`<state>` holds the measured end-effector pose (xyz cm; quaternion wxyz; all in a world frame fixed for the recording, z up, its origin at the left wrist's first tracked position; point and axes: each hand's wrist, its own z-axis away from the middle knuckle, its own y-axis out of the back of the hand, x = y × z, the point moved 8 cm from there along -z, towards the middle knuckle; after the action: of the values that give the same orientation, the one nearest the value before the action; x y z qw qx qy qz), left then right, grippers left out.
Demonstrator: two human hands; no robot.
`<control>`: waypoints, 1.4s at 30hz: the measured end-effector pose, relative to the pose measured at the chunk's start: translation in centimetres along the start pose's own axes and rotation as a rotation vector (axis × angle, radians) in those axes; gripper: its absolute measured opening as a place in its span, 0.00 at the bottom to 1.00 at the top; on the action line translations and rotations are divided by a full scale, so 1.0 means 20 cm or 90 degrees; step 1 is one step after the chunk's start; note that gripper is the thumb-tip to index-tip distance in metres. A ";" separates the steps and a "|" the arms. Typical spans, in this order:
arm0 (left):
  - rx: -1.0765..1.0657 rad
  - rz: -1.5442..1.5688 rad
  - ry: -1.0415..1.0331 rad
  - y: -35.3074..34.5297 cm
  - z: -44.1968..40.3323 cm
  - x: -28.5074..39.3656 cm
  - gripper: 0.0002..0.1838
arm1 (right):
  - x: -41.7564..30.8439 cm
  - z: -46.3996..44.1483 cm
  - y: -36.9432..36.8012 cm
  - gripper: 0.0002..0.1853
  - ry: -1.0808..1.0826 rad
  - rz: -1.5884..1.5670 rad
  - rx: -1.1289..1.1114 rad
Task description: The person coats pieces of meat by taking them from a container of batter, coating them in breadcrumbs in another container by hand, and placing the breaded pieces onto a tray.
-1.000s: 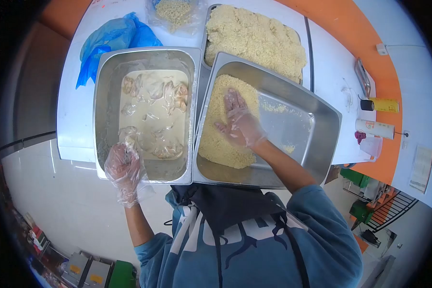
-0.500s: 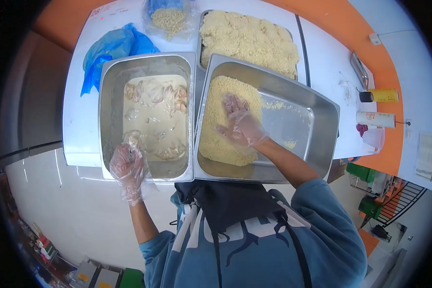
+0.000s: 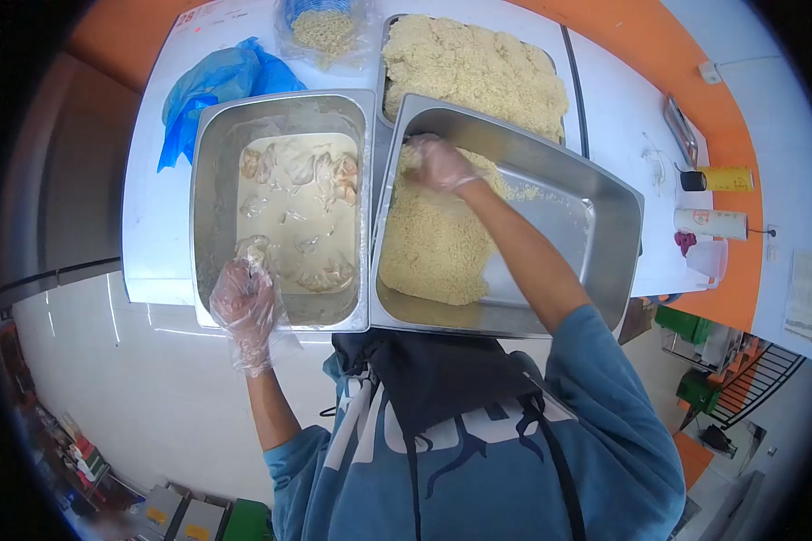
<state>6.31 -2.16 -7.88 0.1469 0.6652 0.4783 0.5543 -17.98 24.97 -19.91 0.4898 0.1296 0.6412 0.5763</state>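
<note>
My left hand (image 3: 244,302), in a clear plastic glove, is closed on a batter-coated chicken piece (image 3: 253,252) at the near left of the left steel pan (image 3: 209,198). Pale batter (image 3: 284,216) with several chicken pieces lies in that pan. In the right steel pan (image 3: 604,194), my gloved right hand (image 3: 440,164) reaches into the far left corner, at the top of the yellowish crumbs (image 3: 438,248). Its fingers are bent down and blurred, so whether they hold anything is hidden.
Behind the right pan stands a tray heaped with crumb-coated pieces (image 3: 474,72). A blue plastic bag (image 3: 212,86) and a clear bag of crumbs (image 3: 323,32) lie at the back left. Rolls (image 3: 711,223) and a clear container (image 3: 708,261) are far right.
My right hand has moved from the middle of the crumbs to the far left corner of the pan, and its spread fingers have bent down. My left hand keeps its hold on the chicken piece.
</note>
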 end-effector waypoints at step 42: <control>-0.023 0.021 0.019 0.00 -0.02 0.03 0.08 | 0.31 0.33 -0.04 0.43 -0.122 -0.375 -0.077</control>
<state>5.99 -1.85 -7.46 0.1422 0.6619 0.4592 0.5751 -15.70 33.33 -22.61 0.7005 -0.0376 0.5667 0.4321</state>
